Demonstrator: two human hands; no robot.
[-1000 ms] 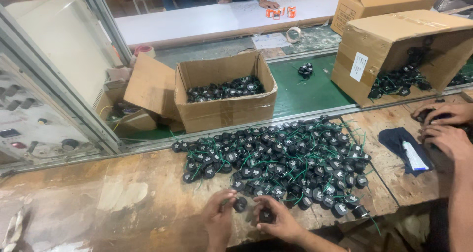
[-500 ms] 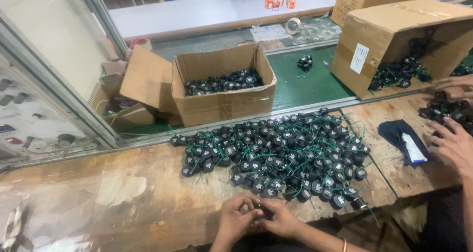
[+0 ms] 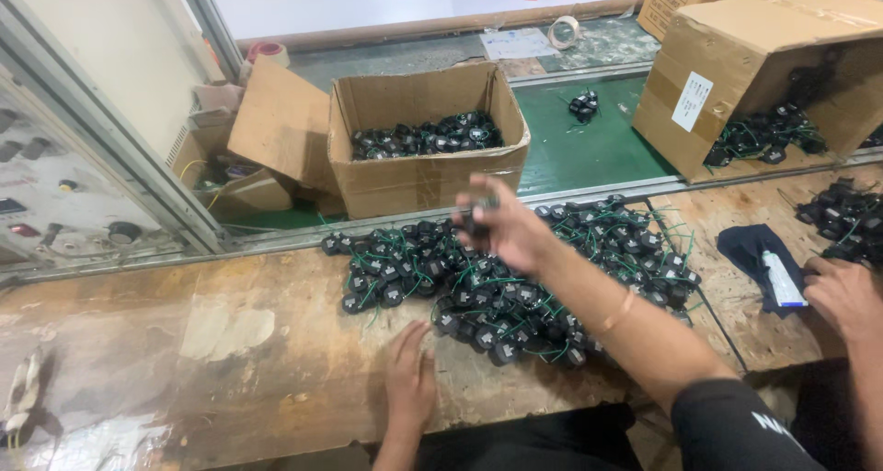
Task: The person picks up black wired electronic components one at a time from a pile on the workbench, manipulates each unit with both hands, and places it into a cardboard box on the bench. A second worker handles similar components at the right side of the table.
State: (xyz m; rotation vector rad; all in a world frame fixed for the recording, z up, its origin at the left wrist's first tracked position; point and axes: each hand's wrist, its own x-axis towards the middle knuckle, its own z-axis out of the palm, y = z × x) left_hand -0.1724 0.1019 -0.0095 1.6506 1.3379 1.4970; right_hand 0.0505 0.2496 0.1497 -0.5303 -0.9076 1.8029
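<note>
The right hand (image 3: 506, 227) is up off the bench now, raised over the far edge of the pile, fingers closed round one small black round part (image 3: 476, 215) with green wire. Half a second ago both hands were low at the near edge of the workbench (image 3: 230, 342), pressed together around a piece; they have parted since. The lifted part is blurred, so its detail is hard to read, but it sits in the grasp, between the pile and the open box behind it. By the look of it, the finished piece is travelling away from the heap.

The left hand (image 3: 409, 379) lies flat on the wood, palm down, fingers loose, holding nothing, its fingertips just short of the nearest parts in the pile of black wired parts (image 3: 497, 287).

Containers next. The open cardboard box (image 3: 428, 140) stands straight ahead on the green strip, its bottom covered with the same black parts. A larger carton (image 3: 763, 66) lies tipped on its side at the right, parts spilling from its mouth. A small cluster (image 3: 584, 106) sits alone on the green surface between the two.

Far right, another person's hand (image 3: 842, 292) rests by a dark blue cloth (image 3: 759, 250) with a white tube on it.
</note>
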